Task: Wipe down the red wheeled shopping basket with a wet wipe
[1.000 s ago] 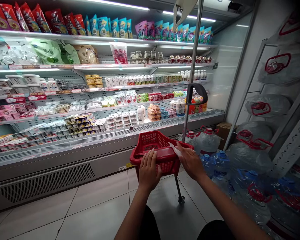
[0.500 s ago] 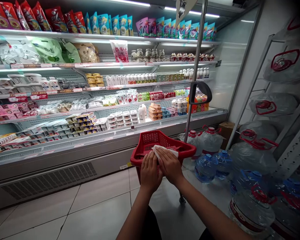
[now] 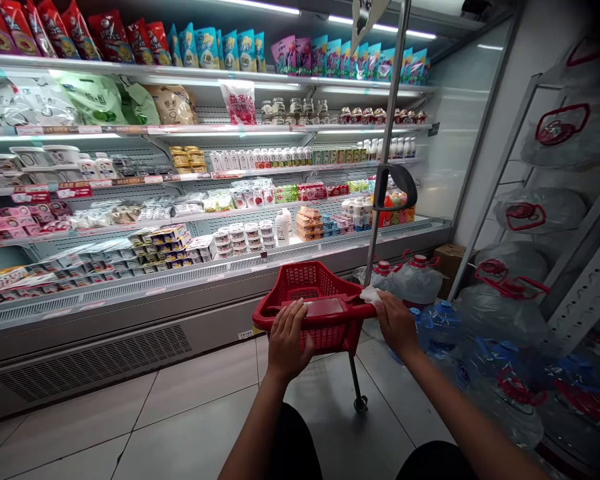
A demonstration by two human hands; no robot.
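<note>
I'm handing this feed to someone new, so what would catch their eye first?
Probably the red basket at the centre, with the left hand on its near rim and the right hand holding a white cloth at its right corner. Behind it, the lit shelves of colourful packs run across the left and middle. Large water bottles with red handles crowd the right side.

Basket (image 3: 330, 338) sits before fridge (image 3: 220, 321). Left hand (image 3: 287, 341) on its near rim, right hand (image 3: 399, 325) plus cloth (image 3: 370, 295) at right corner. Pole (image 3: 393, 100) behind its right side. Bottles (image 3: 443, 327) right, box (image 3: 449, 265) behind them. Tubs (image 3: 223, 243) on fridge's bottom shelf.
</note>
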